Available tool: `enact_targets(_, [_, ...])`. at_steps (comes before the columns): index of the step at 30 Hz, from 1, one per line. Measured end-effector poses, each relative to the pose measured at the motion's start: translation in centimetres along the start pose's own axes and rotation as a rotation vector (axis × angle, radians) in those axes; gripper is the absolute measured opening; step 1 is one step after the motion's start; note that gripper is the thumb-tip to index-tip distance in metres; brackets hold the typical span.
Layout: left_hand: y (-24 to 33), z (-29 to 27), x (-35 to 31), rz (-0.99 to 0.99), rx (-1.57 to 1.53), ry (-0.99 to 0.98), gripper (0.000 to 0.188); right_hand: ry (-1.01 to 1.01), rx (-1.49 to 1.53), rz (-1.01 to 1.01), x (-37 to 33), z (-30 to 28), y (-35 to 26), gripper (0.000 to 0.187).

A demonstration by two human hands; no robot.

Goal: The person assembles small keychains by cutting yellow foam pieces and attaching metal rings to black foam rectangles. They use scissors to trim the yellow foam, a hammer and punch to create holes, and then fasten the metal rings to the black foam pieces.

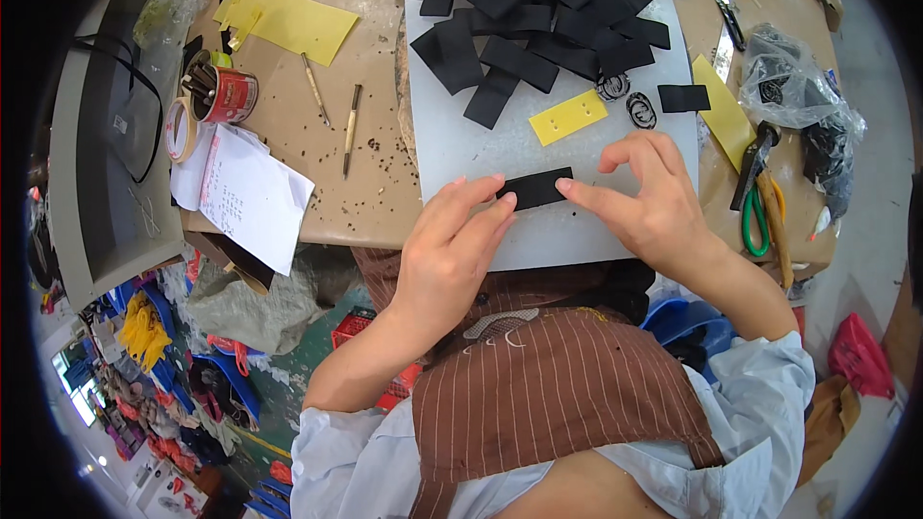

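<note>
A short black fabric strip lies on the pale board in front of me. The fingertips of my left hand close on its left end. At its right end, the thumb of my right hand touches the edge, while the forefinger curls well apart from that thumb. Just beyond the strip is a yellow card with small holes. Beside it sit two round black-and-silver pieces. Farther back, many similar black strips are heaped on the board, and one strip lies separately at the right.
To the left are a red tin of tools, a white notepad, a yellow sheet and two slim hand tools. Green-handled scissors, a clear plastic bag and small snips lie at right.
</note>
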State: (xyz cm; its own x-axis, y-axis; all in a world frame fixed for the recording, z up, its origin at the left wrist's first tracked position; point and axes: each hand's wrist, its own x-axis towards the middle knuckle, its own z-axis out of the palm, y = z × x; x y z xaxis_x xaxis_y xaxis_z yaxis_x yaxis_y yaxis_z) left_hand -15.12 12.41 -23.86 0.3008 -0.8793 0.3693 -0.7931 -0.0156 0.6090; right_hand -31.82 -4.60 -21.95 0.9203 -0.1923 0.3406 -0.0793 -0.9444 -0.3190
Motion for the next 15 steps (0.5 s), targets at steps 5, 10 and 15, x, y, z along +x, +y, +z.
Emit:
enact_targets(5, [-0.1, 0.3, -0.4, -0.009, 0.003, 0.017, 0.026, -0.065, -0.018, 0.015, 0.6, -0.8, -0.3, 0.028])
enact_targets(10, [0.1, 0.4, -0.4, -0.038, -0.029, 0.039, 0.025, -0.121, 0.162, -0.131, 2.8, -1.8, 2.7, 0.020])
enact_targets(15, [-0.2, 0.3, -0.4, -0.007, 0.054, 0.049, 0.025, -0.152, 0.028, -0.033, 6.9, -1.4, 3.7, 0.018])
